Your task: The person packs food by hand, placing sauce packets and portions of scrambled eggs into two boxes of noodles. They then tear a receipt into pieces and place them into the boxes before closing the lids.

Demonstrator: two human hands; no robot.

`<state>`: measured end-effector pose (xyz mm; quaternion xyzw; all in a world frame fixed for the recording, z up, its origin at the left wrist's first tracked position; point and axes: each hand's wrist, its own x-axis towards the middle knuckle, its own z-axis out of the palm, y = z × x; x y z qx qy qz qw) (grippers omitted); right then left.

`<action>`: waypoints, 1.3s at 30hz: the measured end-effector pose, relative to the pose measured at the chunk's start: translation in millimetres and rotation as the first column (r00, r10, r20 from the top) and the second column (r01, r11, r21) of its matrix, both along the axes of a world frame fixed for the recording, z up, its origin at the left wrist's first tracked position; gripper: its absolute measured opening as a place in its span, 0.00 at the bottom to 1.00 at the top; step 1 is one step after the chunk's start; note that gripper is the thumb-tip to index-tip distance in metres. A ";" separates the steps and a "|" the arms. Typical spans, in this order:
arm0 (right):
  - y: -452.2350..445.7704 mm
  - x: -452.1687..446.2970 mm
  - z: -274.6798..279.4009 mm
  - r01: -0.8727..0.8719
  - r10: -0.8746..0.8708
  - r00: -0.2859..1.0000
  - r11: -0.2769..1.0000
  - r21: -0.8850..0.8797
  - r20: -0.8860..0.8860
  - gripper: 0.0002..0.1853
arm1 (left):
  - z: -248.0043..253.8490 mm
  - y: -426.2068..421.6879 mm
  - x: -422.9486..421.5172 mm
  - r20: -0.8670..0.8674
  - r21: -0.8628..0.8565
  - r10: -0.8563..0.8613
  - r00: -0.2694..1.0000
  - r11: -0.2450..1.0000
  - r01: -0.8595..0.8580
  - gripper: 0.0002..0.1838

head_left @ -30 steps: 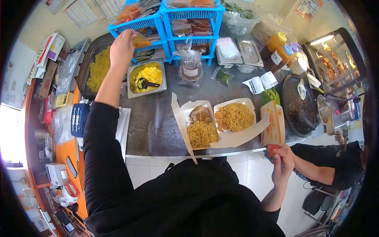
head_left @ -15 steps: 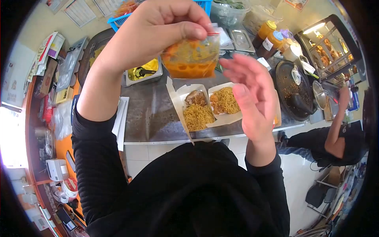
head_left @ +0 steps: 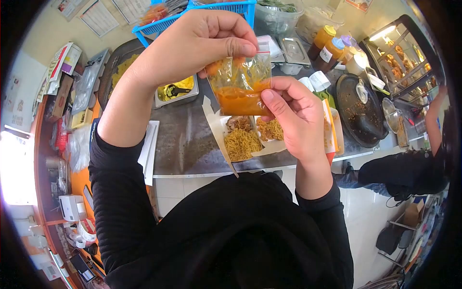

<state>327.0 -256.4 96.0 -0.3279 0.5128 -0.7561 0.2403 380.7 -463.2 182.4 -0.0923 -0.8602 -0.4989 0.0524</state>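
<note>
A clear zip bag (head_left: 240, 94) with orange-brown sauce in its lower half hangs above the counter. My left hand (head_left: 211, 41) pinches its top near the red-striped seal. At the lower right side, my right hand (head_left: 293, 113) grips the bag between thumb and fingers. Below the bag an open paper takeaway box (head_left: 219, 132) lies on the counter. One half holds yellow noodles (head_left: 241, 143) and a brown piece of meat (head_left: 239, 123). The other half, partly hidden by my right hand, also holds noodles (head_left: 275, 129).
On the metal counter (head_left: 180, 144), a steel tray (head_left: 189, 98) of yellow food stands at left. A stone mortar (head_left: 358, 111) with a pestle is at right, near sauce bottles (head_left: 332, 53). A blue basket (head_left: 168, 21) stands behind. Another person (head_left: 409, 171) is at far right.
My right hand has moved in from beside the bag and closed on its lower right side. The bag has come lower and slightly right. The person at right has shifted.
</note>
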 end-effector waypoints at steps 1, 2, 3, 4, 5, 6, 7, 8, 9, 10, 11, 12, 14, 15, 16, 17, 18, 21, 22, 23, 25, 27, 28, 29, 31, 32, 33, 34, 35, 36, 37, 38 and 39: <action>-1.2 -0.9 -2.8 0.018 -0.018 1.000 1.000 0.008 -0.015 0.08 | -1.2 -2.2 -0.4 0.019 0.002 0.003 1.000 1.000 -0.003 0.08; -2.5 -1.9 -5.8 0.035 -0.034 0.999 0.999 0.016 -0.031 0.08 | -3.2 -4.6 -1.0 0.038 0.005 0.008 0.999 1.000 -0.008 0.08; -3.9 -3.8 -9.4 0.055 -0.054 0.997 0.998 0.011 -0.049 0.08 | -5.0 -6.9 -0.9 0.059 0.009 0.012 0.998 1.000 -0.012 0.07; -5.7 -7.4 -13.1 0.074 -0.073 0.995 0.997 0.006 -0.068 0.07 | -6.0 -9.6 0.3 0.102 0.037 -0.002 0.995 0.999 -0.002 0.08; -7.4 -10.3 -15.9 0.092 -0.092 0.992 0.996 0.000 -0.086 0.07 | -6.7 -12.6 1.9 0.145 0.066 -0.016 0.989 0.998 0.006 0.08; -8.3 -12.1 -18.0 0.084 -0.083 0.992 0.996 0.008 -0.090 0.07 | -7.9 -14.6 3.2 0.189 0.096 -0.031 0.982 0.995 0.013 0.09; -9.2 -13.7 -19.7 0.075 -0.073 0.993 0.997 0.015 -0.095 0.07 | -10.1 -15.7 4.0 0.191 0.100 -0.027 0.981 0.995 0.008 0.09; -10.5 -14.5 -21.1 0.066 -0.064 0.993 0.998 0.022 -0.101 0.07 | -13.2 -16.8 4.8 0.192 0.104 -0.023 0.981 0.995 0.003 0.10; -11.8 -14.4 -22.3 0.045 -0.045 0.996 0.999 0.002 -0.072 0.07 | -15.4 -17.8 6.0 0.192 0.109 -0.018 0.981 0.994 -0.003 0.11; -12.9 -14.2 -23.3 0.025 -0.025 0.999 1.000 -0.018 -0.043 0.07 | -16.8 -17.6 8.6 0.242 0.153 -0.047 0.969 0.988 0.010 0.12; -13.9 -14.3 -24.3 0.006 -0.006 1.000 0.999 -0.039 -0.015 0.07 | -18.0 -16.1 12.2 0.289 0.197 -0.078 0.954 0.980 0.021 0.13; -14.6 -14.5 -25.8 -0.015 0.017 0.999 0.999 -0.044 0.043 0.07 | -20.1 -14.4 15.9 0.334 0.242 -0.112 0.936 0.970 0.030 0.13; -15.7 -15.6 -29.1 -0.051 0.060 0.986 0.997 -0.056 0.158 0.07 | -29.9 -14.0 22.5 0.437 0.325 -0.170 0.883 0.946 0.021 0.14; -15.3 -16.5 -31.5 -0.072 0.078 0.984 0.996 -0.044 0.160 0.07 | -35.5 -13.0 25.3 0.485 0.364 -0.203 0.851 0.931 0.015 0.15; -14.1 -17.6 -34.5 -0.092 0.096 0.982 0.995 -0.029 0.163 0.07 | -40.5 -9.3 27.2 0.479 0.389 -0.220 0.850 0.921 0.019 0.14; -12.9 -18.1 -37.8 -0.111 0.112 0.979 0.994 -0.014 0.168 0.07 | -46.0 -5.1 28.9 0.443 0.409 -0.197 0.874 0.912 -0.002 0.14; -14.2 -17.0 -41.9 -0.012 0.010 0.996 1.000 0.026 0.088 0.07 | -52.1 -0.4 30.5 0.407 0.430 -0.172 0.897 0.902 -0.022 0.14; -14.0 -12.5 -47.2 0.201 -0.189 0.972 0.977 0.076 -0.138 0.09 | -76.4 17.5 32.2 0.335 0.511 -0.060 0.940 0.850 -0.128 0.13; -8.7 -10.3 -46.0 0.209 -0.193 0.963 0.975 0.071 -0.187 0.10 | -83.1 23.8 32.7 0.330 0.530 -0.032 0.943 0.833 -0.157 0.12; -2.9 -7.6 -44.1 0.216 -0.195 0.952 0.974 0.067 -0.237 0.11 | -91.2 30.6 32.7 0.326 0.549 -0.004 0.945 0.815 -0.186 0.12; 4.9 4.2 -35.5 0.148 -0.115 0.969 0.979 0.141 -0.220 0.13 | -108.9 46.0 33.5 0.284 0.586 0.041 0.958 0.784 -0.207 0.09; 9.9 11.4 -29.8 0.126 -0.084 0.976 0.971 0.202 -0.203 0.13 | -119.3 59.5 35.7 0.252 0.570 0.091 0.964 0.791 -0.223 0.09; 14.1 11.2 -28.9 0.074 -0.056 0.995 0.970 0.232 -0.086 0.11 | -125.7 63.0 36.4 0.228 0.593 0.094 0.969 0.776 -0.215 0.09; 17.5 11.5 -28.8 0.085 -0.063 0.994 0.959 0.270 -0.091 0.11 | -129.3 66.1 36.8 0.208 0.574 0.114 0.972 0.790 -0.215 0.09; 23.5 12.4 -29.1 0.105 -0.075 0.992 0.934 0.342 -0.100 0.10 | -134.3 71.6 37.7 0.168 0.533 0.153 0.974 0.817 -0.221 0.09; 26.0 12.0 -30.5 0.097 -0.072 0.994 0.935 0.342 -0.086 0.10 | -135.9 73.7 37.8 0.153 0.514 0.164 0.975 0.829 -0.220 0.09; 28.2 11.6 -33.3 0.090 -0.070 0.995 0.936 0.341 -0.070 0.09 | -137.1 75.3 37.8 0.139 0.494 0.174 0.975 0.841 -0.220 0.09; 30.7 11.2 -36.3 0.083 -0.068 0.996 0.937 0.338 -0.056 0.09 | -139.0 77.1 37.9 0.123 0.473 0.182 0.976 0.854 -0.218 0.08; 33.7 10.5 -38.4 0.101 -0.071 0.993 0.924 0.370 -0.094 0.08 | -140.7 79.1 38.4 0.105 0.448 0.190 0.976 0.867 -0.217 0.08; 37.0 9.3 -40.1 0.118 -0.070 0.989 0.908 0.402 -0.132 0.08 | -142.4 81.6 39.3 0.086 0.423 0.199 0.976 0.880 -0.217 0.07; 39.6 9.0 -41.4 0.136 -0.068 0.983 0.891 0.433 -0.170 0.08 | -144.7 84.3 40.1 0.067 0.399 0.207 0.976 0.891 -0.216 0.06; 41.3 10.5 -39.4 0.165 -0.075 0.975 0.874 0.457 -0.207 0.07 | -147.8 87.2 41.2 0.015 0.338 0.227 0.974 0.916 -0.218 0.05; 42.5 12.4 -34.7 0.193 -0.081 0.966 0.856 0.480 -0.244 0.07 | -151.3 90.3 42.3 -0.040 0.274 0.243 0.969 0.935 -0.223 0.05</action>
